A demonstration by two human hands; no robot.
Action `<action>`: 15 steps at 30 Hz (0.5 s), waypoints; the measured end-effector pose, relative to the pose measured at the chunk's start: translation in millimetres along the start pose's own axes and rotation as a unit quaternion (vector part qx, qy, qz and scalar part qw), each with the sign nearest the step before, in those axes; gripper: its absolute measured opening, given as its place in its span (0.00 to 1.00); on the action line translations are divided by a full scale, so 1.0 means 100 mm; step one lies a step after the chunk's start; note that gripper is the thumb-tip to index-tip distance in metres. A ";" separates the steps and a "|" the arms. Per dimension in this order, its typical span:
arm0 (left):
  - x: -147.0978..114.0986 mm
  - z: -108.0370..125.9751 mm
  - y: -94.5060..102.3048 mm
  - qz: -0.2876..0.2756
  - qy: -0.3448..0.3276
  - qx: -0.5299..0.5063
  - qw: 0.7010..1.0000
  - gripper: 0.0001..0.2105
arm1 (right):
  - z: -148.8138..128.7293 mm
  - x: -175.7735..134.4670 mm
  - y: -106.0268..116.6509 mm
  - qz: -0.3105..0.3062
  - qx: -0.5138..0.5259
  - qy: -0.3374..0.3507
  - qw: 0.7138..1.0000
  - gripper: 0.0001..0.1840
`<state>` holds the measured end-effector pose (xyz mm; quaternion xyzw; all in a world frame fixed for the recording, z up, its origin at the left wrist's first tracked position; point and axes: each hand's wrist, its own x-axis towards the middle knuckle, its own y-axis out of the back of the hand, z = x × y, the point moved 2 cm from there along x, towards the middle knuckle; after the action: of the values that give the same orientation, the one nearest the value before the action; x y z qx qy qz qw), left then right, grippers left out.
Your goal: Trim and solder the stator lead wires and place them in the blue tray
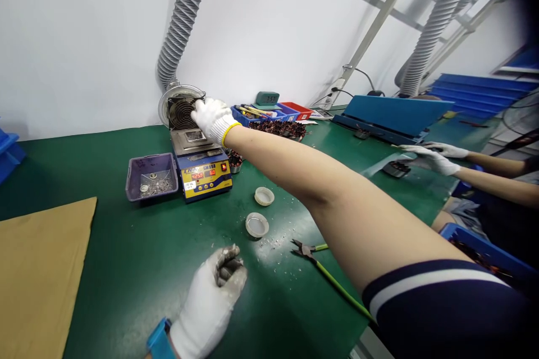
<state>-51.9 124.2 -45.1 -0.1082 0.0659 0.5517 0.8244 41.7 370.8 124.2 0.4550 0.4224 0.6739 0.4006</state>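
Note:
My right hand (213, 118), in a white knit glove, reaches far forward over a solder pot (205, 176) with a blue-and-yellow front and lit red digits. Its fingers are bent closed beside the round fume hood (182, 109); what they grip, if anything, is hidden. Nearer to me, my left hand (213, 297) hovers over the green table with its fingers loosely curled, a gap before the thumb and nothing visible in them. Grey stains mark that glove's fingertips. Two small round dishes (256, 225) and green-handled cutters (304, 249) lie to its right.
A purple bin (131, 179) with metallic scraps stands left of the pot. Behind my right arm are a heap of copper-wound parts (278, 129) and a blue tray (240, 118) of tools. Cardboard (40, 269) lies at left. A co-worker's gloved hands (433, 158) work at right.

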 end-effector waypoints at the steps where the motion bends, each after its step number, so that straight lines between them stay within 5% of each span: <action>1: 0.00 0.00 0.00 -0.001 -0.002 0.001 1.000 0.21 | -0.01 -0.01 -0.01 0.007 -0.010 -0.013 1.000 0.22; 9: -0.01 0.01 0.00 -0.005 0.002 0.004 1.000 0.20 | 0.22 0.08 0.18 0.038 0.001 -0.063 0.997 0.22; 12: -0.01 0.02 -0.01 -0.010 0.004 -0.002 1.000 0.20 | 0.36 0.11 0.26 -0.009 0.076 -0.068 0.995 0.27; 15: -0.01 0.02 -0.01 -0.007 0.007 -0.001 1.000 0.20 | 0.42 0.14 0.26 -0.084 0.184 -0.094 0.975 0.18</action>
<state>-51.3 123.1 -42.8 -0.1130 0.0702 0.5450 0.8278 73.5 384.1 161.5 0.5448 0.5365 0.5029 0.4030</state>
